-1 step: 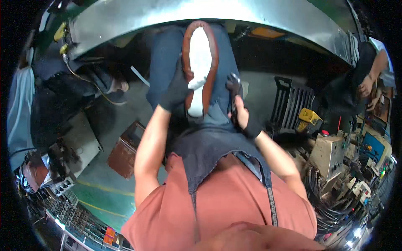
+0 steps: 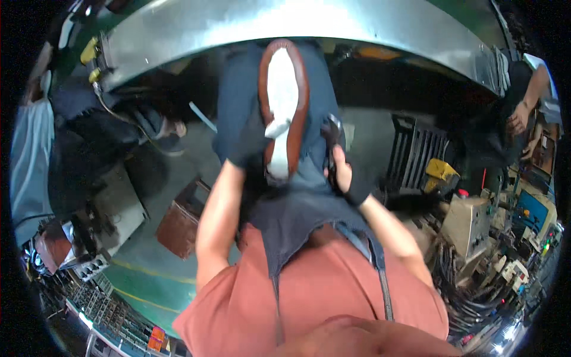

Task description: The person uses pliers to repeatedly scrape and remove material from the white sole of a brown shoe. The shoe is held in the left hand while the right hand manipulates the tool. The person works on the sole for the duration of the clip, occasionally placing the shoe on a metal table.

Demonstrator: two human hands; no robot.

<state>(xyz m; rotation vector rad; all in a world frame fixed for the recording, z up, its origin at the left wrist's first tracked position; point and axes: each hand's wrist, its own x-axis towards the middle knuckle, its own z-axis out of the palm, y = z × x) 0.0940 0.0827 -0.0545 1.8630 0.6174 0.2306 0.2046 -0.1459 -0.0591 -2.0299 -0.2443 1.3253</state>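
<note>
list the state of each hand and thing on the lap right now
shoe: sole up on the lap, brown rim, white centre
left hand: dark glove, gripping the shoe's side
right hand: dark wrist wrap, fingers closed on a dark tool
dark tool: held upright beside the shoe
apron: draped over the lap

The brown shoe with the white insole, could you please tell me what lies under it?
Under the shoe is the person's blue-trousered lap. The gloved left hand grips its side; the sole beneath is hidden.
</note>
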